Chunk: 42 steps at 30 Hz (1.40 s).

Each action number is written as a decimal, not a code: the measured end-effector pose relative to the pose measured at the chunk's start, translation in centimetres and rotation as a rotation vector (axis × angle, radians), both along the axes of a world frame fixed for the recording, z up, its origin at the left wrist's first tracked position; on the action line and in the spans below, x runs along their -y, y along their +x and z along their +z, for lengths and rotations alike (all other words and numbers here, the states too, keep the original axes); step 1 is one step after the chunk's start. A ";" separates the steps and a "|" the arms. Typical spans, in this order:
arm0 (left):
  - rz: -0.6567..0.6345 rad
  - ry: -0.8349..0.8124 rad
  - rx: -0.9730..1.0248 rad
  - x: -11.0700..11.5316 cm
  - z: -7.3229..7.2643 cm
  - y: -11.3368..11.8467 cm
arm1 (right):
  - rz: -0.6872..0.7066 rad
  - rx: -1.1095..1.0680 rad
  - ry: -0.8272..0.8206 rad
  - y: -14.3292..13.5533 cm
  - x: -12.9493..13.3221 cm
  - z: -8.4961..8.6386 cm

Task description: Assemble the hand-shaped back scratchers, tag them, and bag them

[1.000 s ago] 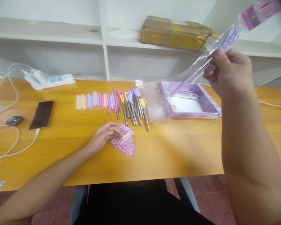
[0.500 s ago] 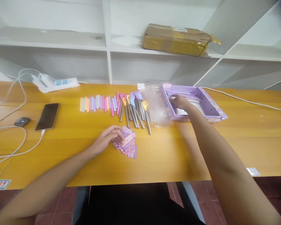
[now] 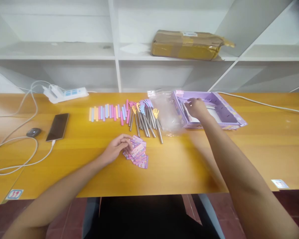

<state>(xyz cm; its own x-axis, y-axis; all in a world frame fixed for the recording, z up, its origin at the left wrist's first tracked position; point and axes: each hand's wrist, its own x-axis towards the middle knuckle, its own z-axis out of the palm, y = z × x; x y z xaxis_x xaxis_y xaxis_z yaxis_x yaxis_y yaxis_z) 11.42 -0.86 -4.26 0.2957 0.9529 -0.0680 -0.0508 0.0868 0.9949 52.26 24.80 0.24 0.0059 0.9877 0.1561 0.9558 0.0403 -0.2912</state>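
Note:
My left hand (image 3: 119,146) rests at the edge of a loose pile of small purple and pink printed cards (image 3: 139,154), its fingers loosely bent and a little apart, gripping nothing that shows. Inside the purple cardboard box (image 3: 229,113) is my right hand (image 3: 196,108), its fingers drawn together near the left wall. What they hold, if anything, is hidden. White flat pieces lie beneath that hand in the box. Between the hands lies a bunch of metal-handled back scratchers (image 3: 147,119) with coloured hand-shaped heads. A clear plastic bag (image 3: 166,111) lies against the box.
A row of pastel sticks (image 3: 107,112) lies left of the scratchers. Farther left are a phone (image 3: 57,126) on a cable, a black mouse (image 3: 34,132) and a white power strip (image 3: 69,94). A taped brown parcel (image 3: 186,44) sits on the shelf above.
The view has shifted slightly, so the table things appear a little farther right. My right hand has lifted slightly inside the box, while my left hand stays by the cards.

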 end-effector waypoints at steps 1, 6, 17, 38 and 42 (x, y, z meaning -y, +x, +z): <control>-0.002 0.004 -0.010 0.0 0.0 0.0 | 0.011 -0.006 0.036 -0.5 0.6 0.5; 0.017 0.001 -0.058 -0.1 -0.2 0.2 | 0.246 0.061 -0.027 -5.8 5.7 3.2; 0.341 0.342 -0.696 -4.1 6.5 -8.5 | 0.409 0.356 -0.347 -11.9 12.5 0.8; 0.229 0.069 -1.185 -1.2 8.0 -15.1 | 0.363 -1.056 -0.376 -7.8 19.0 2.1; 0.114 0.107 -0.952 6.7 7.4 -6.8 | 0.407 -1.505 -0.574 -8.6 24.5 0.8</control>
